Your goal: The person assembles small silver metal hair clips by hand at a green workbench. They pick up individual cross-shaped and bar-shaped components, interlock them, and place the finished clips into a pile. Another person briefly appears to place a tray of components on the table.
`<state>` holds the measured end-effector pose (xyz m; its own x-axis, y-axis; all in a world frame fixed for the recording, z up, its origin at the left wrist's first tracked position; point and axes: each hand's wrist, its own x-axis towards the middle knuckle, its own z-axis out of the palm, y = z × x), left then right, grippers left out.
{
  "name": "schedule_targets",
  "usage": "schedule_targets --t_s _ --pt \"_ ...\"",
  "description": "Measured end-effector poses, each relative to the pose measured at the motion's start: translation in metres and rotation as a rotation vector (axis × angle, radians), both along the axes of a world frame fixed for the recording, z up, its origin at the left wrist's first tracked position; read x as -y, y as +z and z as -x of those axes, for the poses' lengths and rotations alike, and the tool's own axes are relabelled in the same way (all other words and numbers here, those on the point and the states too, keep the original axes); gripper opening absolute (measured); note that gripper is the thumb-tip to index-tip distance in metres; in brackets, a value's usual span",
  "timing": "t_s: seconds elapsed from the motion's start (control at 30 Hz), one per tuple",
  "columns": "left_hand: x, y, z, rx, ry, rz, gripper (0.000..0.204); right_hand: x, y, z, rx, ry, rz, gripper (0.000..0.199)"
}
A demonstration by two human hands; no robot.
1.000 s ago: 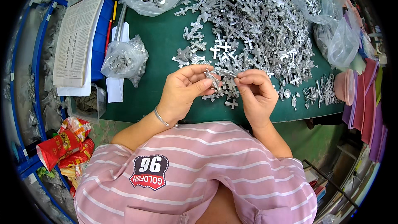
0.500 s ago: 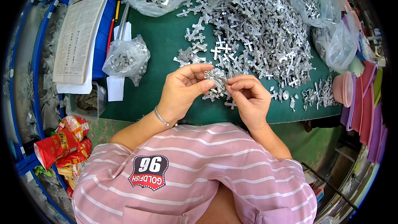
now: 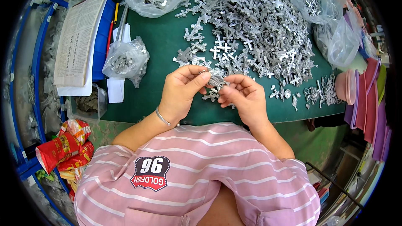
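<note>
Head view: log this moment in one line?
left grip: pinching metal pieces; right grip: at their edge; green table: heaped metal crosses

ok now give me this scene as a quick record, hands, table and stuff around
left hand: pinching silvery metal pieces
right hand: at the same pieces, grip unclear
table: dark green
beyond hands: heap of grey metal crosses
left side: clear bag of small metal parts, printed sheet
right side: pink tub

Left fingers (image 3: 198, 82) grip a silver metal bundle (image 3: 216, 79); right fingers (image 3: 239, 82) meet its edge. Beyond the fingers, crosses (image 3: 268, 37) lie heaped on the green surface (image 3: 165, 44).
</note>
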<state>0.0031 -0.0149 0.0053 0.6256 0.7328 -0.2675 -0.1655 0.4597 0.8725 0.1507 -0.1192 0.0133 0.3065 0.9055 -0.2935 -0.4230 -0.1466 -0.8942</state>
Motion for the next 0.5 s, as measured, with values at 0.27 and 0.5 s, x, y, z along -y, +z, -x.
schedule_targets --t_s 0.27,0.5 --pt "-0.001 0.002 0.0 -0.053 -0.051 -0.013 0.031 0.0 -0.01 0.004 0.372 -0.168 -0.215 0.012" --pt "0.001 0.007 -0.001 0.061 -0.047 0.109 0.028 -0.003 -0.016 -0.006 0.88 -0.167 -0.401 0.02"
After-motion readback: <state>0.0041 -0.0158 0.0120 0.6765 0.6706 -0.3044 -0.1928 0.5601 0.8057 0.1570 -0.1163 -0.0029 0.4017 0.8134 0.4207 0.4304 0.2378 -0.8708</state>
